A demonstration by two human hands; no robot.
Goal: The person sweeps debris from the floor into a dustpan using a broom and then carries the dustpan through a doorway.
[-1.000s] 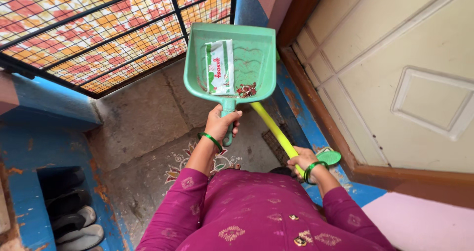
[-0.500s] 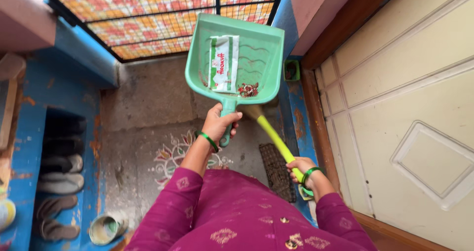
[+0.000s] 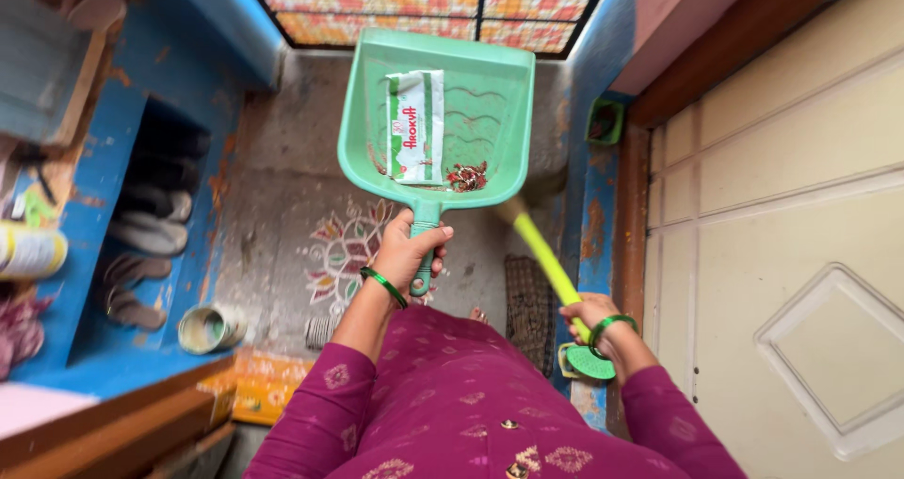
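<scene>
- Green plastic: you are holding a dustpan (image 3: 438,121) out ahead of your left hand (image 3: 407,253), its tray tilted up toward you.
- Your left hand is wrapping its fingers tight around the dustpan's handle, thumb lying on top; a green bangle (image 3: 384,287) is sitting on that wrist.
- Lying in the tray beyond your left hand are a white-and-green wrapper (image 3: 415,126) and, just right of it, a small heap of reddish scraps (image 3: 467,177).
- Your right hand (image 3: 589,316) is closing around a yellow broom handle (image 3: 546,260), which is slanting up and left from that hand and passing under the dustpan's near corner.
- Just below your right hand, a round green cap (image 3: 589,362) is ending the handle.
- Beneath both hands, a stone floor (image 3: 282,196) is showing a painted flower pattern (image 3: 344,248) and a dark mat (image 3: 527,309).
- Far left of your left hand, sandals (image 3: 141,234) are resting in a blue niche.
- Right of your right hand, a cream door (image 3: 782,253) is standing.
</scene>
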